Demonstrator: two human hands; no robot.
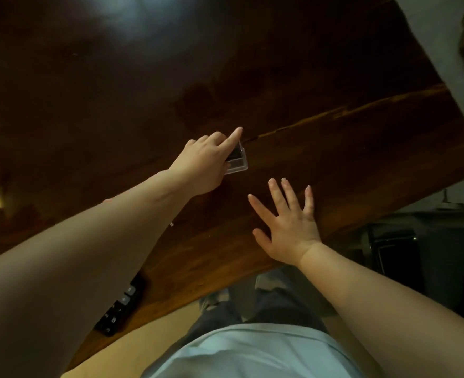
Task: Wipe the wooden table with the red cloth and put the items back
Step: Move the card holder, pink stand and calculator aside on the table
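The dark wooden table (334, 148) fills most of the view. My left hand (206, 162) reaches over its middle and is closed on a small clear plastic case (237, 160) with something dark inside, index finger stretched along its far edge. The case sits at or just above the tabletop. My right hand (285, 222) hovers flat with fingers spread, just right of and nearer than the case, holding nothing. No red cloth is in view.
A black remote control (119, 306) lies near the table's front edge under my left forearm. A black frame or chair (392, 249) stands on the floor beyond the table's right edge. My light shirt and grey trousers fill the bottom.
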